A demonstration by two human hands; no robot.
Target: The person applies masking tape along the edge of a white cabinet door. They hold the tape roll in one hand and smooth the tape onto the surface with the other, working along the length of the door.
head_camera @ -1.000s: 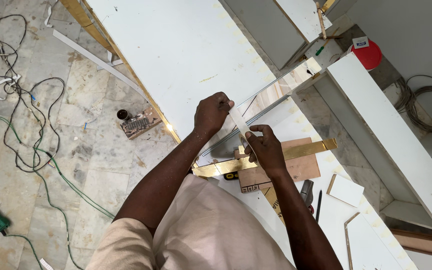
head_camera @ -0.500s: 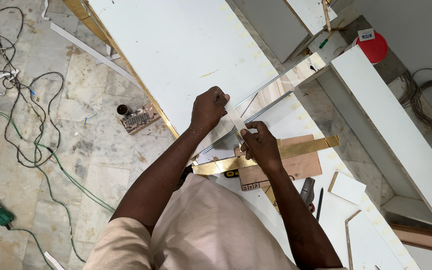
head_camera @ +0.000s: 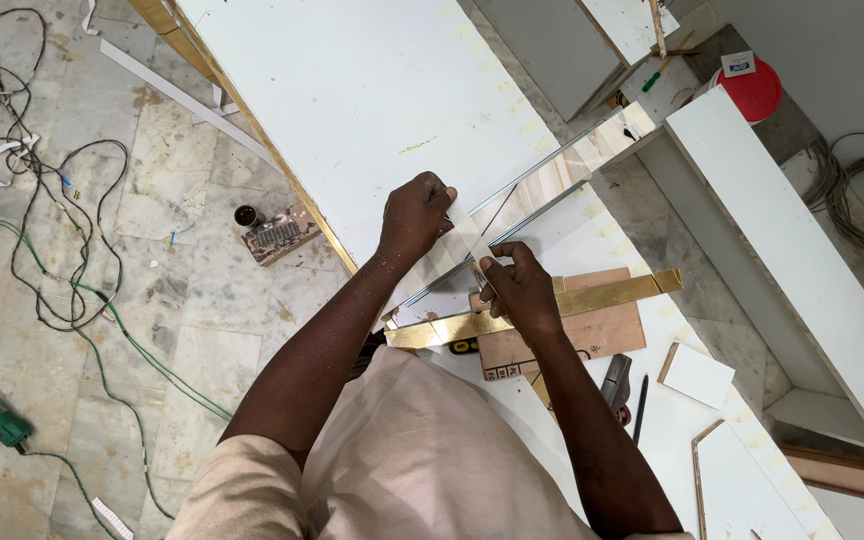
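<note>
The long mirror strip (head_camera: pixel 542 175) lay on the white board (head_camera: pixel 352 100), its long axis running from the near end up and right, the left hand (head_camera: pixel 414 212) clenched on that end and the right hand (head_camera: pixel 517 285) pinching it just beside.

White board (head_camera: pixel 352 100), gold strip (head_camera: pixel 592 300), red lid (head_camera: pixel 752 90), green cable (head_camera: pixel 142 350).

Both arms are stretched forward; the left hand (head_camera: pixel 414 215) is curled closed, the right hand (head_camera: pixel 520 288) pinched just beside it.
</note>
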